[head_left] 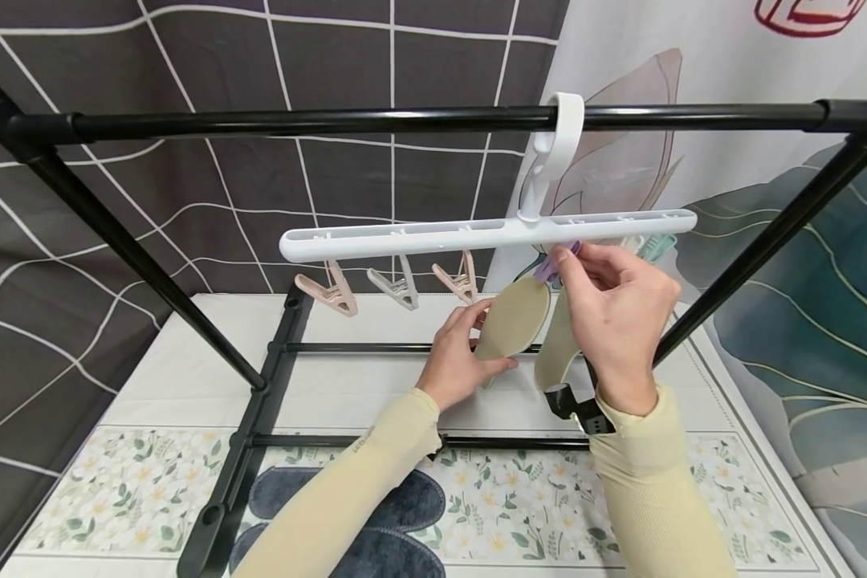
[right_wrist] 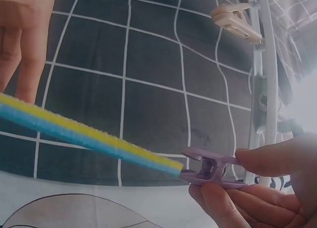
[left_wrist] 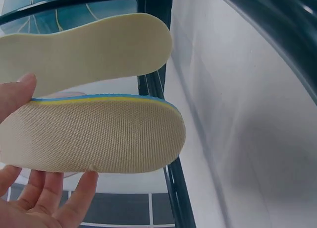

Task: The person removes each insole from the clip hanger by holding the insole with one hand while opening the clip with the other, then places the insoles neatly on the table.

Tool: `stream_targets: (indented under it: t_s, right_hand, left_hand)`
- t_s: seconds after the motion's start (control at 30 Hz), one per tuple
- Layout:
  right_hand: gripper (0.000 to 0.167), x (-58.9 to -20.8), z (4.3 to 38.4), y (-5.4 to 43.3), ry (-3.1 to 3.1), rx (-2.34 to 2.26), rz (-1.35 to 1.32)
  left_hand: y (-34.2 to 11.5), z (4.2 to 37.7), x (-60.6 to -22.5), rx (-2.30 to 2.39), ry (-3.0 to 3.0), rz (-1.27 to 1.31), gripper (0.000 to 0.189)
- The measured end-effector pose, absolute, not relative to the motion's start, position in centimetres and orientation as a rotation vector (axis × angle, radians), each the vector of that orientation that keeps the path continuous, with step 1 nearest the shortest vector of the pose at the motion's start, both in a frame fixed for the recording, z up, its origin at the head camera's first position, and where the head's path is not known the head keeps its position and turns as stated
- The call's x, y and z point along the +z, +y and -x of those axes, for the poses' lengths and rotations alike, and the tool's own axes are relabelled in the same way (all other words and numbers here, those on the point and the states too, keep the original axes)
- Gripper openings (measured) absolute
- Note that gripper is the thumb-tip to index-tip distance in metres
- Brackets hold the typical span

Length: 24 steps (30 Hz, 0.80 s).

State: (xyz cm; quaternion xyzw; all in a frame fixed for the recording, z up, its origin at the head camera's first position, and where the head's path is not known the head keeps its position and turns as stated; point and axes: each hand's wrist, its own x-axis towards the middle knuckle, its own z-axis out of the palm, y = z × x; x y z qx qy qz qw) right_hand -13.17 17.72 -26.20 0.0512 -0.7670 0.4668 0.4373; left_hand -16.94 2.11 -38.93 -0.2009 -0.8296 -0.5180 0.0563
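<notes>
My left hand (head_left: 457,353) grips a beige shoe insole (head_left: 514,317) by its edges, thumb on one side and fingers on the other. Its textured face (left_wrist: 94,136) and layered blue and yellow edge (right_wrist: 89,136) show in the wrist views. My right hand (head_left: 617,309) pinches a purple clothespin (right_wrist: 213,168) by its handles; the clip's jaws stand apart right at the insole's end. A second insole (head_left: 558,345) hangs beside the first, its top hidden behind my right hand. Above is the white clip hanger (head_left: 405,239) that bears the clothespins.
The hanger's hook (head_left: 569,136) sits over a black rack's top bar (head_left: 296,123). A pink clothespin (head_left: 330,291), a grey one (head_left: 397,282) and others hang from it. Dark slippers (head_left: 390,554) lie below on the floor. A grid-patterned curtain (head_left: 347,72) is behind.
</notes>
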Motion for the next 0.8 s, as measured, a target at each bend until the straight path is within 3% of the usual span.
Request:
stream_targets:
  t_s: [0.8]
  right_hand:
    - [0.019,-25.8,13.0,17.9,-1.92,1.155,-0.095]
  left_hand:
    - [0.7,15.4,-37.6,-1.077,-2.702,0.671,0.087]
